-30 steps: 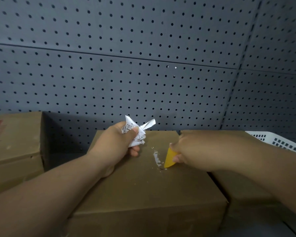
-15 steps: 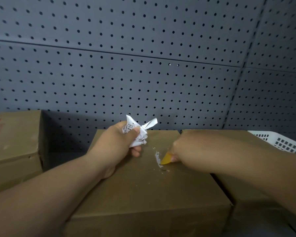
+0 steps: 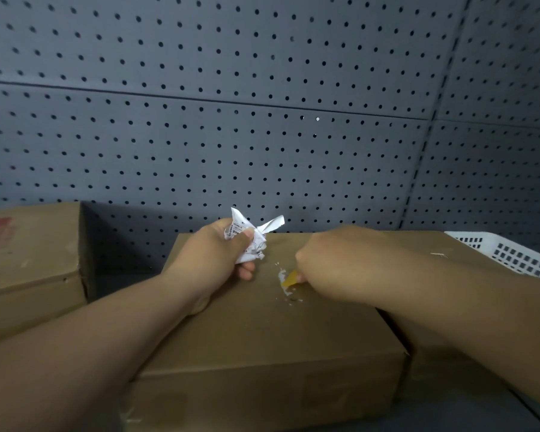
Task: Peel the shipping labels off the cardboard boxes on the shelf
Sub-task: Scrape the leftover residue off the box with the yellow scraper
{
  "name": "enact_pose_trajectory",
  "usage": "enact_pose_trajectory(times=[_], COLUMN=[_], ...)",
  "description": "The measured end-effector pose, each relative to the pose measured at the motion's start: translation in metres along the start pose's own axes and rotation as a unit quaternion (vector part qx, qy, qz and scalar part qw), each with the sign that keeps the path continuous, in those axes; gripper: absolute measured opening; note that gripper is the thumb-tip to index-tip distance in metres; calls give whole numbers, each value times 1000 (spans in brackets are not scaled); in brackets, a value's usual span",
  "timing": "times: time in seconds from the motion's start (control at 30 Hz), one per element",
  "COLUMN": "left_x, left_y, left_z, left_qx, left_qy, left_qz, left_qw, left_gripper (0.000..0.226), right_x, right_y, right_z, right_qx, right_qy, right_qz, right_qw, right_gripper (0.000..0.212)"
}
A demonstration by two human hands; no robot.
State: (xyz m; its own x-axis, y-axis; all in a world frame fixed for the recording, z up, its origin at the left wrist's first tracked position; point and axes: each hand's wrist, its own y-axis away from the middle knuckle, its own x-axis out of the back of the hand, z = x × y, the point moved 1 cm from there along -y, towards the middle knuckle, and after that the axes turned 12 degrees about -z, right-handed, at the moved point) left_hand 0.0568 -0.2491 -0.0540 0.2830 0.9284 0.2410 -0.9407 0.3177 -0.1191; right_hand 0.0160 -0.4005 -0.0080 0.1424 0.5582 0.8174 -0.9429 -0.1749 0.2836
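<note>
Cardboard box (image 3: 262,338) on the shelf, between two others, could get its top gouged if the right hand (image 3: 334,265) bears down too steeply (a guess from where I stand). The left hand (image 3: 209,260) rests on the box, fingers curled round the crumpled label (image 3: 253,241) already off it. The right hand, fisted knuckles-up, pinches a yellow scraper (image 3: 290,278), its edge on white scraps (image 3: 281,273) near the top's middle.

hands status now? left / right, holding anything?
Left hand: closed, gripping the crumpled label.
Right hand: closed, holding the yellow scraper against white label residue on the middle box.
</note>
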Motion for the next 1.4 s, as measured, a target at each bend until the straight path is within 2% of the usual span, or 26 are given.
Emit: enact_pose_trajectory(times=[0.2,0.3,0.47,0.8,1.03,1.17,1.3,1.4], left_x=[-2,-2,-1,-1,0,-1,0,-1], left_y=[0,0,-1,-3,-3,-4,-3,-4], left_z=[1,1,1,-1,-1,-2,-2,-2], left_qx=[4,4,1,-3,-5,-4,-6,-4], left_qy=[-11,-13,-16,-17,-16,-1,-10,-15], left_qz=[0,-2,-9,-7,-6,-11,-10,-11], left_qw=[1000,1000,1000,1000,1000,1000,1000,1000], left_gripper=[18,18,17,19,18,17,18,18], right_x=[2,2,3,17,9,18,6,9], right_y=[4,4,6,8,13,9,12,14], right_z=[2,-3,4,-1,2,-4,1,2], right_qx=[-4,-5,-7,7,22,14,14,16], right_qy=[18,14,48,89,102,81,69,80], right_qz=[-4,3,3,-7,-24,4,-3,-5], right_qw=[1000,1000,999,996,994,997,997,997], right_gripper=[22,31,20,36,23,34,23,24])
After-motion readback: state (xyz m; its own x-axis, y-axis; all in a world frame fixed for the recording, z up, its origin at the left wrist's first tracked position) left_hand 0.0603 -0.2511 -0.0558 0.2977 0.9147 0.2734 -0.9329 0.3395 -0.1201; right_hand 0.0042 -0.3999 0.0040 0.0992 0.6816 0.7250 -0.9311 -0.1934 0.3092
